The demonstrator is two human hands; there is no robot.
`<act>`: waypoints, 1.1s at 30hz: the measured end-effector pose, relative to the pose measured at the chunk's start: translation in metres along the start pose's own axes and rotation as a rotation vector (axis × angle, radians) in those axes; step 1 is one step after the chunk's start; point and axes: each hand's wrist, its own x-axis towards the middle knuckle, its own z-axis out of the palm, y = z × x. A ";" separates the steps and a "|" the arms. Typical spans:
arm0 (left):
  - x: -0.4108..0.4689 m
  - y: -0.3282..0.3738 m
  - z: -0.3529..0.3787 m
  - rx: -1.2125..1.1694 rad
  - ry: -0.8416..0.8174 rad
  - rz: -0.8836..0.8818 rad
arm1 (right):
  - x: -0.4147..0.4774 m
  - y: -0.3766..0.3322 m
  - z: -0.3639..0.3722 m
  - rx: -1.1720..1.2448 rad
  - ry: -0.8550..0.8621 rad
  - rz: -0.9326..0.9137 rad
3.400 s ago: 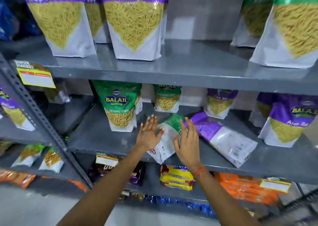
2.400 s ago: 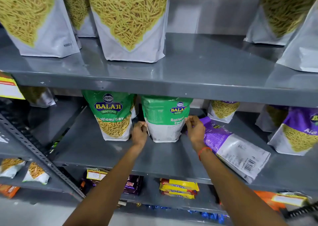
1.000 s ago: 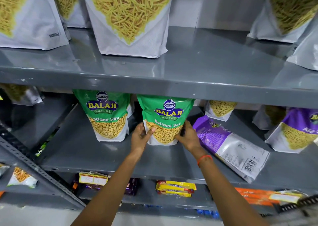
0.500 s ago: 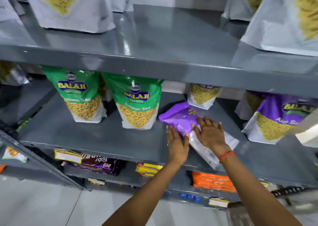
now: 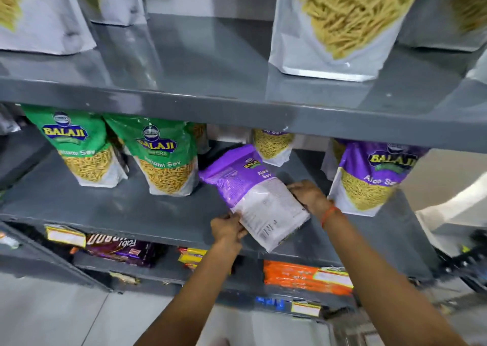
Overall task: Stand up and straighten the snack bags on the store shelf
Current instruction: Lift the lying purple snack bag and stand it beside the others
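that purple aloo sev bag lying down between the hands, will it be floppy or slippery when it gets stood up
The purple Aloo Sev bag looks like a glossy film pouch, so it is probably somewhat slippery; the left hand and right hand gripping opposite edges suits that. Its loose contents likely shift, making it sag. The green bags beside it stand on flat bottoms, so this one should probably stand too.

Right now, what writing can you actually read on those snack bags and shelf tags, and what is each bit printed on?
"BALAJI": left green bag.
"BALAJI", "Sev": second green bag.
"Aloo Sev": tilted purple bag held by both hands.
"BALAJI", "Aloo": standing purple bag.
"Fabi", seen upside down: dark packet below.
Price tags and the tilted bag's back print: too blurred.
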 end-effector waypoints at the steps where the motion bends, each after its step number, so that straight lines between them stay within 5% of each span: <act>1: 0.000 0.002 0.002 -0.009 -0.002 0.036 | -0.002 -0.006 0.003 0.049 0.063 -0.097; 7: 0.013 0.032 0.022 0.034 -0.062 0.294 | -0.011 -0.037 -0.001 0.297 0.298 -0.363; 12: 0.037 0.048 0.040 0.278 -0.053 0.577 | -0.010 -0.029 -0.003 0.097 0.431 -0.431; 19: 0.009 0.006 0.033 0.478 -0.051 0.789 | -0.017 -0.002 0.017 0.177 0.446 -0.517; 28: 0.001 -0.015 0.031 0.440 -0.374 0.617 | -0.049 0.026 0.056 0.415 0.456 -0.536; 33: 0.015 -0.009 0.037 0.482 -0.337 0.634 | -0.061 0.030 0.074 0.527 0.470 -0.518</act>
